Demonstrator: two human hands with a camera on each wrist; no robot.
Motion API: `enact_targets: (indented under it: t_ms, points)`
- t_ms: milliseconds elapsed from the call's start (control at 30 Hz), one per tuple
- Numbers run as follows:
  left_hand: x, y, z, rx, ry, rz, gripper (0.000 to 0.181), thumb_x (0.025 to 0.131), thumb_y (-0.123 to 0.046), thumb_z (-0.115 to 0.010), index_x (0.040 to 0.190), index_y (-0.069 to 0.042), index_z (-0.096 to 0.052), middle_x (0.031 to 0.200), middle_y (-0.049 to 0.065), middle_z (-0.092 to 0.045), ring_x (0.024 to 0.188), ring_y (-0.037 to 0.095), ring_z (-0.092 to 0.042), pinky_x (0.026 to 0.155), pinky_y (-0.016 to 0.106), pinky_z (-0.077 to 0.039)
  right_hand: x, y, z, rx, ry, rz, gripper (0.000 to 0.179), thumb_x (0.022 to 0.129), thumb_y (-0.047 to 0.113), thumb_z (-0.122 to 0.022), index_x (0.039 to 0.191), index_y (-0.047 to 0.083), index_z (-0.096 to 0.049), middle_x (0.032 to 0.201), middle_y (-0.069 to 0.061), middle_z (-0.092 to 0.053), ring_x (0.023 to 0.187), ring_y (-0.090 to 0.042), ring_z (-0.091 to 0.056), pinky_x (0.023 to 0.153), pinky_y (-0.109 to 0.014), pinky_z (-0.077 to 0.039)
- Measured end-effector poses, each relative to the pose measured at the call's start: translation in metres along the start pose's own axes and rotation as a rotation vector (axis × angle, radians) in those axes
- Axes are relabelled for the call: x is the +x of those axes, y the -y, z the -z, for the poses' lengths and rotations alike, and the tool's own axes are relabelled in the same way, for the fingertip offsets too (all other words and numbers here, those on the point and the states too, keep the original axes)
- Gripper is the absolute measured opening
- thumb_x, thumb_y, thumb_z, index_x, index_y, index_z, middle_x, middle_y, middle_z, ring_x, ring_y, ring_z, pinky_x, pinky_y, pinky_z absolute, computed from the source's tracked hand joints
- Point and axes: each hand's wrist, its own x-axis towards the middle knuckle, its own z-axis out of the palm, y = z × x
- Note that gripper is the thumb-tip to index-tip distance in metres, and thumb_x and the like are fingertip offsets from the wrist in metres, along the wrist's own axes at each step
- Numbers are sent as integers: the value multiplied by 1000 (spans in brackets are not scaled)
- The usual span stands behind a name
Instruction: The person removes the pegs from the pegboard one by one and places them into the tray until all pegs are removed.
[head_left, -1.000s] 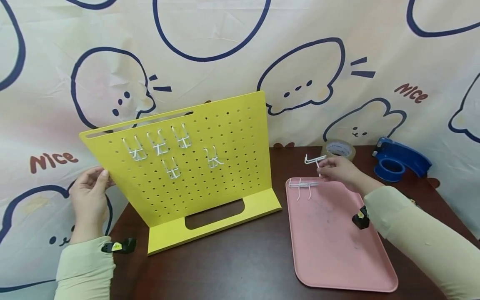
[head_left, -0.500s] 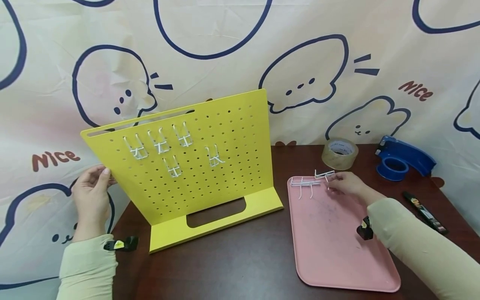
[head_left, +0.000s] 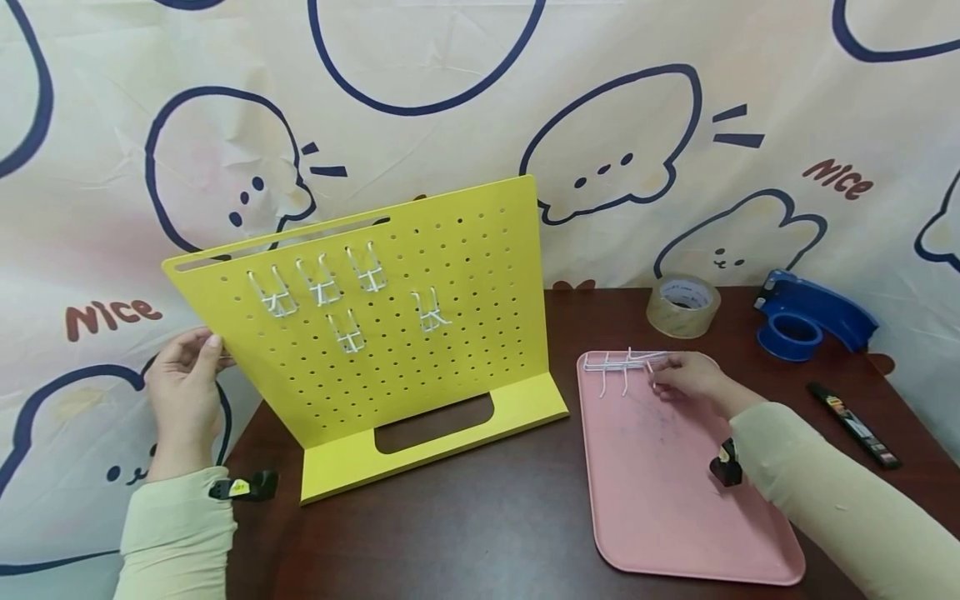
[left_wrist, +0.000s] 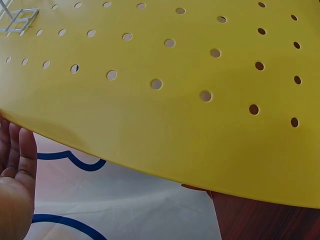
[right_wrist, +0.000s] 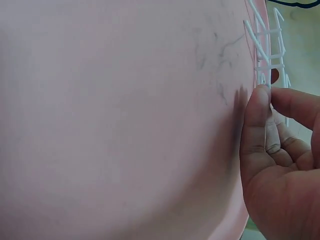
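Observation:
A yellow pegboard (head_left: 442, 358) stands upright on its base, with several white wire hooks (head_left: 371, 271) hung in its upper holes. At the board's left edge is my left hand (head_left: 182, 400), thumb on the front face and fingers behind. My right hand (head_left: 686, 379) is at the far end of the pink tray (head_left: 697, 500). Its thumb and index finger pinch a white wire hook (head_left: 654, 356), as the right wrist view shows close up. More wire hooks (head_left: 606, 367) lie along the tray's far rim, overlapping the pinched one in the head view.
Behind the tray stands a roll of clear tape (head_left: 682, 308). A blue tape dispenser (head_left: 813, 312) is at the back right, and a dark marker-like stick (head_left: 853, 425) lies right of the tray. A patterned cloth (head_left: 450, 108) hangs behind the brown table (head_left: 465, 508).
My right hand has lowered the wire hook from above the tray's far edge to beside the hooks lying there. My left hand keeps its grip on the board; the view has shifted slightly.

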Motion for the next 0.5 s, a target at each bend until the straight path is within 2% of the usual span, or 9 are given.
enact_targets:
  t_ms: [500]
  points:
    - [1,1,-1,-24,4,-7,11,101,0,-65,105,-5,-73,95,3,-66,79,12,-65,72,14,-56,-5,-1,-5,40,-14,16,24,102,11,-64,115,-9,-63,85,-6,-70,73,-13,-68,70,-28,-61]
